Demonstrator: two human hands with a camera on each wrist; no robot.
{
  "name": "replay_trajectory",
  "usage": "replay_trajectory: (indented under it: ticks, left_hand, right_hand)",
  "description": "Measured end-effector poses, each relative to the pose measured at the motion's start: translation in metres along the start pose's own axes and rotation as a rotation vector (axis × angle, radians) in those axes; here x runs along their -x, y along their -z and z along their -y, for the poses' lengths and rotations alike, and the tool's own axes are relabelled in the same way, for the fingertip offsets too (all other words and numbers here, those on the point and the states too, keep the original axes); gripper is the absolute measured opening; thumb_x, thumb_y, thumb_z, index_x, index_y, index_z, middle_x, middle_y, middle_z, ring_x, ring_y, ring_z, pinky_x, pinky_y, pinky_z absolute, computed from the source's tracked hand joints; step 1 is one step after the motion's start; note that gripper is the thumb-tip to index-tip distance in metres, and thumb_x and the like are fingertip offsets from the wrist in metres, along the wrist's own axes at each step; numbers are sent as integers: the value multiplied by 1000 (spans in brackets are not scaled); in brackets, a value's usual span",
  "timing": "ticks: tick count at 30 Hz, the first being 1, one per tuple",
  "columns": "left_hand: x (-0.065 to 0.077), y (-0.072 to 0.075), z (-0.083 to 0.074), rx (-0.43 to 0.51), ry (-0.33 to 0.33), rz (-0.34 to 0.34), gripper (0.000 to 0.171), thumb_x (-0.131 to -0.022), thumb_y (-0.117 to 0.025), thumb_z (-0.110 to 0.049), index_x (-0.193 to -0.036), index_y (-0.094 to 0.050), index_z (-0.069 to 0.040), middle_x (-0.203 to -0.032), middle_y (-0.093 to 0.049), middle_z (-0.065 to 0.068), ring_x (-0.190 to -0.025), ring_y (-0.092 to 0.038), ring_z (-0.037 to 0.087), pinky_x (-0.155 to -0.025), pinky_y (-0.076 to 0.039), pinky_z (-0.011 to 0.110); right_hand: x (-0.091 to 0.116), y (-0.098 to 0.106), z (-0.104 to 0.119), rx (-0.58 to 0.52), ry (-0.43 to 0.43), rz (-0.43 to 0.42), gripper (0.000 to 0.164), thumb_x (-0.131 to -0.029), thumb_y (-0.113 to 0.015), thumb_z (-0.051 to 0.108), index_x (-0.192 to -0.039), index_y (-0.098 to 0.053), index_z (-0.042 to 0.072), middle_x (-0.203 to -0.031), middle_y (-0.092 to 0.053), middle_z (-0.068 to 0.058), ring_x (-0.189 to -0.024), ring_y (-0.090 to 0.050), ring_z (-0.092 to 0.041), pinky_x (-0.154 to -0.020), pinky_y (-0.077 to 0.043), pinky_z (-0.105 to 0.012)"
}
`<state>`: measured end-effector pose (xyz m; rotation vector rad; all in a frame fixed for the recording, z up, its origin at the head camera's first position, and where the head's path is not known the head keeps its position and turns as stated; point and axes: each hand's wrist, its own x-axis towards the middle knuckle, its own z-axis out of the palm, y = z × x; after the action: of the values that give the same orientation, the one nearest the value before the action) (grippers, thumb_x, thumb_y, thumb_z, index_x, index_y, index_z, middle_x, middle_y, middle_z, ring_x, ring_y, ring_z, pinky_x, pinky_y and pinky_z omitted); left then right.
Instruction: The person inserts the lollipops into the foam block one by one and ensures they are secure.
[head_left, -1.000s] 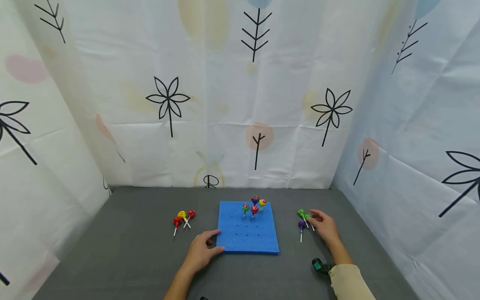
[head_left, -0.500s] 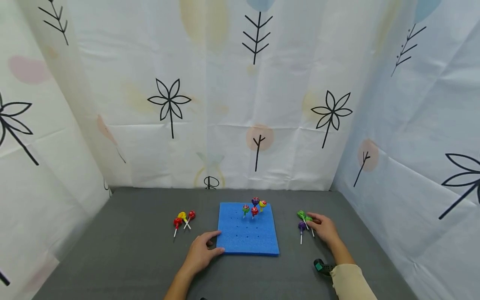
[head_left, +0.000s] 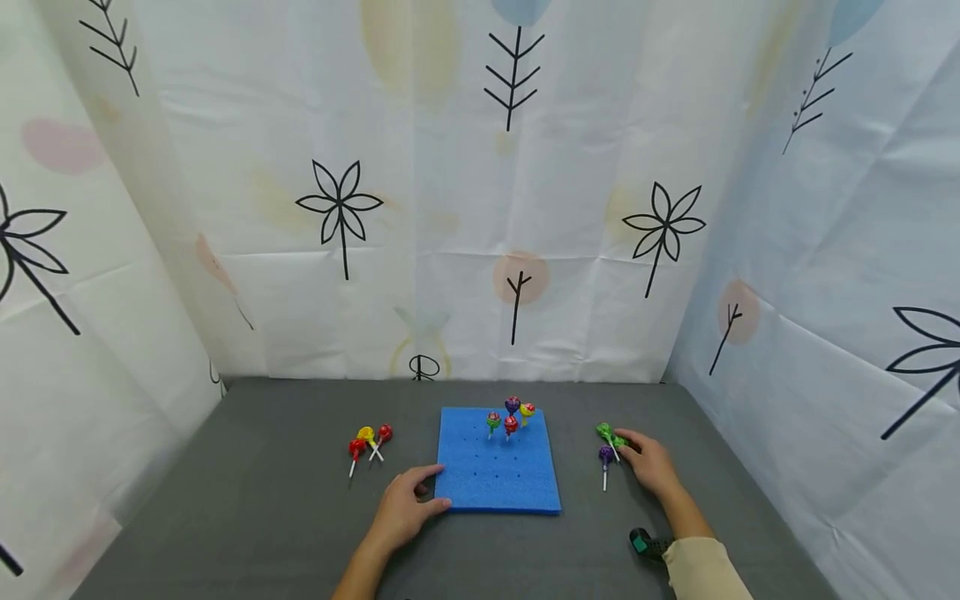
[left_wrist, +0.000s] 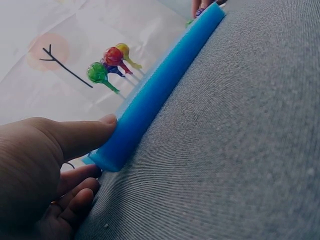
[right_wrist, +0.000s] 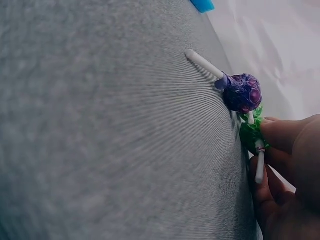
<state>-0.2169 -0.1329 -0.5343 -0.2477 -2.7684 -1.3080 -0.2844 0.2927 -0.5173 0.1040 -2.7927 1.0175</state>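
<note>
My left hand (head_left: 401,508) rests at the left edge of a blue foam board (head_left: 497,492), thumb at the near corner and forefinger farther up. The left wrist view shows the thumb (left_wrist: 85,136) touching the board, other fingers loosely bent. Over on the right, my right hand (head_left: 651,462) pinches a green lollipop (right_wrist: 252,134) by its wrapped head, low at the table. Beside it lie another green lollipop (head_left: 604,431) and a purple lollipop (head_left: 606,454). Green (head_left: 493,419), red (head_left: 511,424), purple (head_left: 512,404) and yellow (head_left: 527,410) lollipops stand upright in the board.
Two red lollipops (head_left: 356,448) and a yellow lollipop (head_left: 366,434) lie left of the board on the grey tabletop (head_left: 285,500). Several small holes dot the board. A dark device (head_left: 647,543) sits at my right wrist. Patterned white cloth (head_left: 442,167) encloses the table.
My right fingers have closed in on the green lollipop, and its stick has swung out of sight in the head view. The left hand and the board stay put, while the head view shifts slightly.
</note>
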Motion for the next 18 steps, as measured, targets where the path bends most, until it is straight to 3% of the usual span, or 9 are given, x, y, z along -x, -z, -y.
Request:
replay_trajectory:
  ticks: [11, 18]
  left_hand:
    - [0, 0, 0, -8, -9, -8, 54, -77, -82, -33, -125, -66, -14, -117, -63, 6, -93, -56, 20, -76, -44, 42]
    - [0, -1, 1, -5, -12, -14, 53, -77, -82, -32, -125, -66, -14, -115, -63, 5, -92, -56, 19, -76, -44, 41]
  right_hand:
    - [6, 4, -2, -169, -70, -8, 32, -96, -60, 7, -125, -61, -6, -122, -60, -26, -111, -56, -42, -88, -44, -51]
    - [12, 5, -5, -241, -118, -71, 32, -96, -62, 10, -125, -62, -2, -123, -61, -22, -111, -57, -36, -85, -48, -40]
